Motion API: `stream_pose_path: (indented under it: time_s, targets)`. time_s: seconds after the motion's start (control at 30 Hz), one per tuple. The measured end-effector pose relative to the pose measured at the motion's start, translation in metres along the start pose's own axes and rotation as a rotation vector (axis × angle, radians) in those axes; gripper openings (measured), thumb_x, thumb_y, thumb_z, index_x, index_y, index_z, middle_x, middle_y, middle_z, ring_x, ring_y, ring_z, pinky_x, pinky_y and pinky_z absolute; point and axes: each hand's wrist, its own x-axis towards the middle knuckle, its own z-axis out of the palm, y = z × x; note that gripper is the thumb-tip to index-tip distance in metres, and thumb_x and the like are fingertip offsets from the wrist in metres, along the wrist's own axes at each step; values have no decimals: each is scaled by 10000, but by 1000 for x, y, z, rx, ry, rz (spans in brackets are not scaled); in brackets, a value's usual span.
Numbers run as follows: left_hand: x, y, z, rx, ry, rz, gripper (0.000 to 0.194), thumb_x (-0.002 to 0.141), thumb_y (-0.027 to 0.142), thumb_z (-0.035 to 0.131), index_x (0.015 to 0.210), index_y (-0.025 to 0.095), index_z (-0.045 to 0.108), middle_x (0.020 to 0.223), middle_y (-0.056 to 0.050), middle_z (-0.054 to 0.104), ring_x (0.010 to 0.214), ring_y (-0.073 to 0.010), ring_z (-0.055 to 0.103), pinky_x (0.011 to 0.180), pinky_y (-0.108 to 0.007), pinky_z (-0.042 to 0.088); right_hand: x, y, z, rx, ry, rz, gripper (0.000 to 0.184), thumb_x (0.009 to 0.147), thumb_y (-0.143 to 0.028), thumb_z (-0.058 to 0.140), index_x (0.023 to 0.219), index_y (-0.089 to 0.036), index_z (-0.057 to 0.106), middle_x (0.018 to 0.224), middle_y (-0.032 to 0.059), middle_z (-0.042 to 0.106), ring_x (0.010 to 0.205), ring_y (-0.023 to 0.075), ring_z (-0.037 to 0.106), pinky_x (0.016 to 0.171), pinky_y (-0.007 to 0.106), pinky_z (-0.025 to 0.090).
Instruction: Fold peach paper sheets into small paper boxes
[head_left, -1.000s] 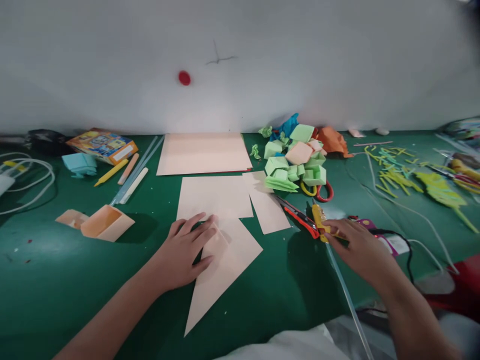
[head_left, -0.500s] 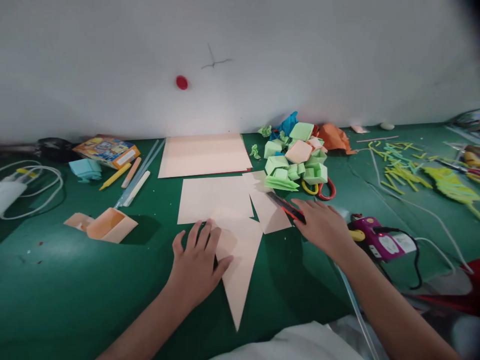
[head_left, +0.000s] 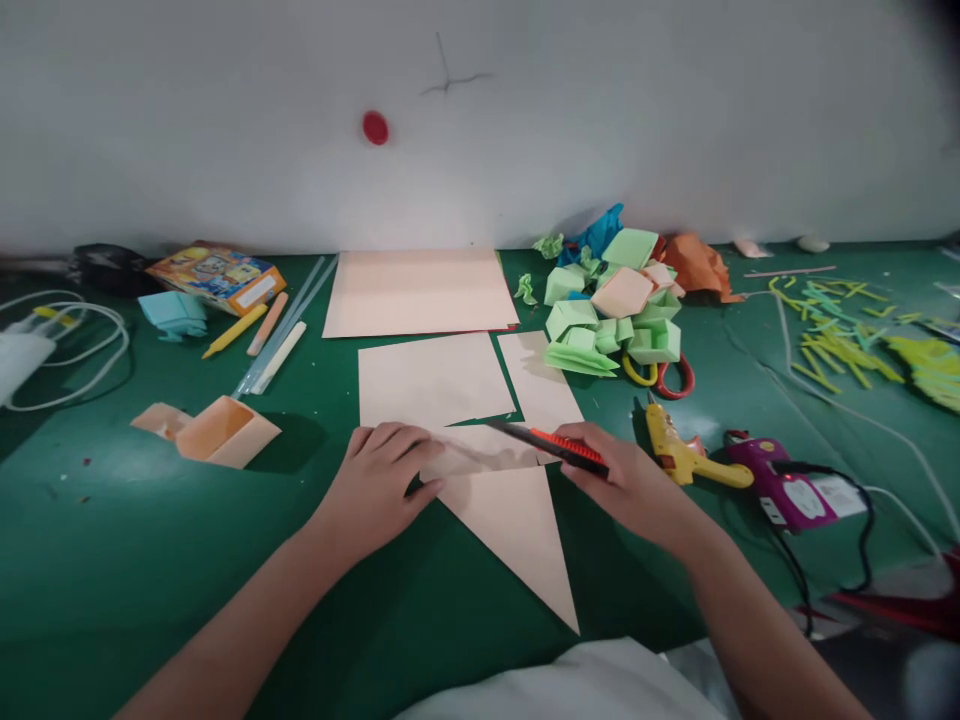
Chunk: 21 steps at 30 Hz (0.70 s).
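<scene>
A pale peach folded sheet of paper (head_left: 510,525) lies before me, its pointed lower corner aimed to the lower right and a strip along its top. My left hand (head_left: 386,480) rests at that sheet's left end, fingers curved over the strip and thumb on the edge, holding it. In my right hand (head_left: 611,480) is a black and red utility knife (head_left: 566,448), gripped with its blade pointing left above the strip. Behind are a flat peach piece (head_left: 435,378) and a narrower peach piece (head_left: 536,375), whose lower end is partly covered.
A paper stack (head_left: 420,292) lies against the wall. To the right are folded green paper boxes (head_left: 574,320), scissors (head_left: 679,378), a yellow glue gun (head_left: 679,445) and a purple power unit (head_left: 799,485) with cables. On the left are an open peach paper box (head_left: 229,432) and glue sticks (head_left: 279,358).
The folded sheet has turned, its point swinging right. My right hand has brought the knife left and nearer me, over the sheet, uncovering the glue gun. My left hand has shifted slightly.
</scene>
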Motion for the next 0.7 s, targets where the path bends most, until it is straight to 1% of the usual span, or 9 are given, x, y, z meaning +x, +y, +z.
stream_pose_path:
  time_s: [0.07,0.1,0.13,0.2,0.27,0.3,0.47,0.57,0.7]
  targets:
    - [1,-6,2,0,-22,18,439,959,435,615,1383,325,595,1517,-58,546,1365,-361,460,1041,-529,375,1,-5,3,33,-53,-106,405,987,-310,545,1392,-329,531,1319,46,681,1101,247,680,864,361,546]
    - [1,-9,3,0,-35,18,478,955,466,615,1418,358,562,1586,-38,472,1409,-375,408,1062,-554,357,2,-7,4,34,-77,-158,424,1000,-313,536,1423,-347,525,1356,43,662,1132,241,668,872,349,545]
    - [1,-10,4,-2,-46,13,497,954,499,609,1432,384,543,1627,-20,414,1437,-385,370,1077,-576,342,3,-9,5,25,-99,-202,429,1017,-319,520,1443,-364,524,1344,40,665,1112,228,671,852,332,546]
    - [-1,-12,4,-8,-60,-4,516,946,564,597,1434,409,536,1655,-3,366,1460,-396,334,1100,-602,318,6,-13,6,-21,-135,-265,414,1045,-327,484,1452,-380,542,1214,40,701,986,197,682,788,304,539]
    - [-4,-11,5,-16,-60,-19,528,931,604,599,1420,413,551,1649,1,377,1465,-398,333,1122,-607,297,10,-17,8,-89,-148,-311,405,1059,-316,463,1446,-379,562,1081,35,705,889,175,669,757,292,524]
    - [-5,-11,5,-17,-56,-23,533,923,617,603,1412,411,559,1641,2,391,1465,-396,339,1131,-604,290,13,-19,9,-124,-150,-337,406,1061,-308,459,1446,-377,566,1057,34,698,891,174,665,757,290,519]
    - [-7,-8,7,-13,-21,-55,556,887,676,621,1372,405,596,1628,-5,416,1472,-389,339,1142,-599,272,31,-28,23,-272,-194,-479,440,1058,-276,459,1481,-372,534,1079,36,703,995,197,669,784,299,526]
    - [-8,-8,7,-29,-21,-74,549,874,672,639,1362,422,604,1626,2,417,1471,-388,341,1130,-600,284,38,-28,30,-301,-201,-506,440,1060,-279,455,1486,-358,531,1110,44,711,1030,206,672,789,305,540]
    - [-8,-9,7,-44,-25,-66,559,883,690,610,1368,411,604,1628,-14,413,1470,-387,337,1125,-608,281,37,-24,37,-301,-173,-536,427,1068,-283,426,1476,-332,546,1139,54,718,1035,206,678,797,310,554]
